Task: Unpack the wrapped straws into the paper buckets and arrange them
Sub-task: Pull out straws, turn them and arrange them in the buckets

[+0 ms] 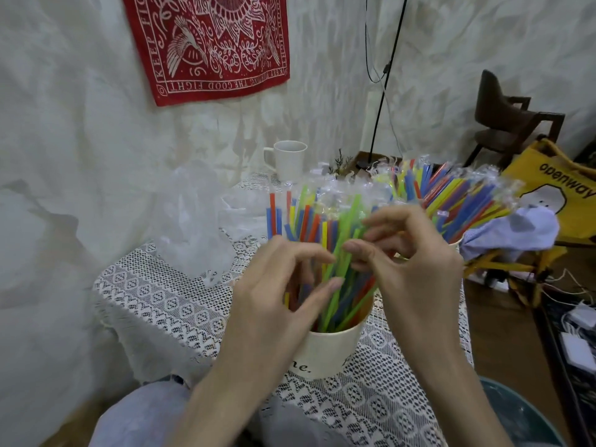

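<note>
A white paper bucket stands on the lace-covered table, full of upright coloured straws, some still in clear wrappers. Over its rim, my left hand pinches a few green straws between thumb and curled fingers. My right hand meets it from the right and pinches the same green straws a little higher. Behind and to the right, a second bucket, mostly hidden by my right hand, holds a leaning bundle of wrapped straws.
A crumpled clear plastic bag lies to the left on the lace tablecloth. A white mug stands at the back. A yellow bag, a dark chair and floor cables crowd the right. A teal bin is at bottom right.
</note>
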